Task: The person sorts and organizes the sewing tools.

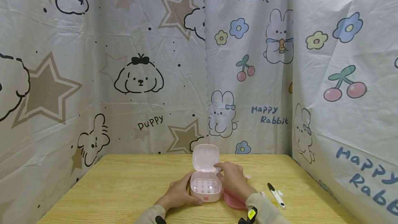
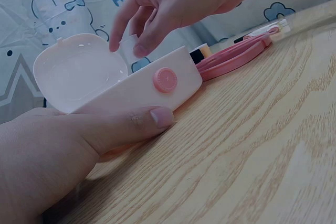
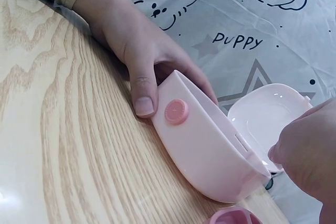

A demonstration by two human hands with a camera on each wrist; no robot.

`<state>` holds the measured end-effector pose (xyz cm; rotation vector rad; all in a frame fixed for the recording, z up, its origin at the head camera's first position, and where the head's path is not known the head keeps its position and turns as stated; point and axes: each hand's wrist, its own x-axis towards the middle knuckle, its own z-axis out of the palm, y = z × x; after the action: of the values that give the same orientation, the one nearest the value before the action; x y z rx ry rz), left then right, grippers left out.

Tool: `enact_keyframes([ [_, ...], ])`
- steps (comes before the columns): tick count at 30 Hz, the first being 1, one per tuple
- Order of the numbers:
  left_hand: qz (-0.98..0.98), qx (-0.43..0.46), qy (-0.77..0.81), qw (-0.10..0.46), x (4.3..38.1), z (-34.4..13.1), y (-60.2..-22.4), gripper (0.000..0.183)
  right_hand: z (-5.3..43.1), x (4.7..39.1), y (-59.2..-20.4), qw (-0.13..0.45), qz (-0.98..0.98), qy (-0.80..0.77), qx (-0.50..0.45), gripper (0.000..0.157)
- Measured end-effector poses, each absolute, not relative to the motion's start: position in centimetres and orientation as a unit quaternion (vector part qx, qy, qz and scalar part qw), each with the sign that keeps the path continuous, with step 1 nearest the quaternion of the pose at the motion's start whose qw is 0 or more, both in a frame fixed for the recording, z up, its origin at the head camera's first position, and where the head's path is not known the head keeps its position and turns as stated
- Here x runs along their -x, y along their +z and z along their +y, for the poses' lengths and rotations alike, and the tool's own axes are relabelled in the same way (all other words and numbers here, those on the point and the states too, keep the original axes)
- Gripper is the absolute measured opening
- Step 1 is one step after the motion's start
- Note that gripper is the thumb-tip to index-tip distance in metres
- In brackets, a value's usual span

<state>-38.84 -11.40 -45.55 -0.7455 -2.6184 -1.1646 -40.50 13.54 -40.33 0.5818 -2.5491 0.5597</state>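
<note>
A pale pink box (image 1: 206, 196) with a round coral button (image 2: 165, 80) stands on the table, its hinged lid (image 1: 206, 157) raised. Inside, the floor of the box shows rows of small marks. My left hand (image 1: 179, 193) grips the box from its left side, thumb along the front below the button. Over the right side of the box, my right hand (image 1: 233, 177) pinches a small whitish, translucent piece (image 2: 128, 49) near the lid; its kind is unclear. In the right wrist view, my right hand (image 3: 310, 150) hides that piece.
Right of the box lies a pink dish-like thing (image 1: 233, 201), partly under my right arm. Beyond it are a small peach-coloured cylinder (image 1: 248, 178), a slim black-and-white tool (image 1: 276, 196) and a little white piece (image 1: 280, 193). Printed curtains (image 1: 149, 106) surround the wooden table (image 1: 130, 182).
</note>
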Motion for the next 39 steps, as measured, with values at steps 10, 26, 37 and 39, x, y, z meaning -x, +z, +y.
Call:
enact_keyframes([
  [10,-0.881,0.247,-0.395,0.083,38.6,-11.4,-45.4,0.117,12.5,40.7,-40.6,0.243,-0.925,0.187,-0.226,0.025],
  [26,-0.888,0.228,-0.393,0.067,38.7,-11.3,-45.4,0.117,12.1,41.1,-41.2,0.242,-0.931,0.160,-0.223,0.014],
  [37,-0.886,0.232,-0.395,0.074,38.6,-11.3,-45.3,0.115,12.0,41.0,-41.5,0.243,-0.928,0.164,-0.229,0.018],
  [39,-0.885,0.231,-0.397,0.072,38.6,-11.3,-45.4,0.115,11.9,40.9,-41.5,0.239,-0.929,0.165,-0.227,0.019],
])
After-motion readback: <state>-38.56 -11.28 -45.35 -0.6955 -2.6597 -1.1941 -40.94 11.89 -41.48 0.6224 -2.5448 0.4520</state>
